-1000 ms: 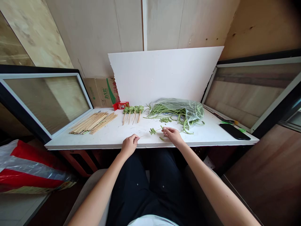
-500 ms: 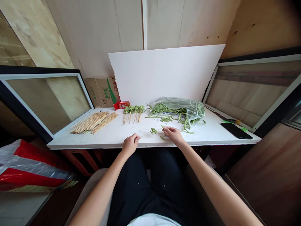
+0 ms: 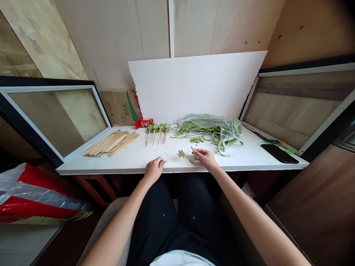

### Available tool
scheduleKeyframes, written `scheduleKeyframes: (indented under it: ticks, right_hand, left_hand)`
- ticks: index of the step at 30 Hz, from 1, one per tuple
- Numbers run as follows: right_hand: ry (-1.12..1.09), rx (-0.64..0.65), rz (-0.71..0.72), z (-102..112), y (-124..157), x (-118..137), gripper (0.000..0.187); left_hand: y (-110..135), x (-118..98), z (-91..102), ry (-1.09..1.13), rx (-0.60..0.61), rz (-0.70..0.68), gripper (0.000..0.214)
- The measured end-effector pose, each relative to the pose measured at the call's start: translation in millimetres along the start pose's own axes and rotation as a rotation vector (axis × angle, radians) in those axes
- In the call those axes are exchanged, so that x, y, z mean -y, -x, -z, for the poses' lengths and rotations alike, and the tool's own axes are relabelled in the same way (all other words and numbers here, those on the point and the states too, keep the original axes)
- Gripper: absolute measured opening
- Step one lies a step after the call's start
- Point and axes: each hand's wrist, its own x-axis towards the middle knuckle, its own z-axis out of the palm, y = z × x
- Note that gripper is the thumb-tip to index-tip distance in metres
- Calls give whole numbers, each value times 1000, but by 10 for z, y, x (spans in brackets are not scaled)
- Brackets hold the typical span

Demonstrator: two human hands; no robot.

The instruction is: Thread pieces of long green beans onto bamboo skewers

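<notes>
My left hand (image 3: 153, 169) is closed in a pinch on the near end of a thin bamboo skewer (image 3: 173, 157) that carries a few short green bean pieces (image 3: 181, 153). My right hand (image 3: 204, 157) pinches one short bean piece (image 3: 192, 149) at the skewer's far tip. One loose bean piece (image 3: 191, 162) lies on the white table (image 3: 138, 157) just under my right hand. Both hands hover low over the table's front edge.
A pile of bare skewers (image 3: 112, 143) lies at the left. Finished bean skewers (image 3: 157, 130) sit behind, beside a red box (image 3: 143, 123). A plastic bag of long beans (image 3: 212, 130) and cut pieces (image 3: 196, 140) lie right of centre. A black phone (image 3: 279, 153) and scissors (image 3: 273, 142) lie far right.
Both hands hold nearly the same pose; the view has shifted slightly. My right hand keeps the bean piece at the skewer tip.
</notes>
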Motion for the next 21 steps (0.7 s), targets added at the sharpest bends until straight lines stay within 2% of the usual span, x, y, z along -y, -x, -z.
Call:
scheduleKeyframes:
  ticks: [11, 21]
  right_hand:
    - [17, -11, -14, 1, 5, 2, 50]
    - [68, 39, -6, -14, 48, 88, 47]
  left_hand:
    - [-4, 24, -15, -16, -8, -15, 25]
    - [5, 1, -7, -47, -18, -20, 26]
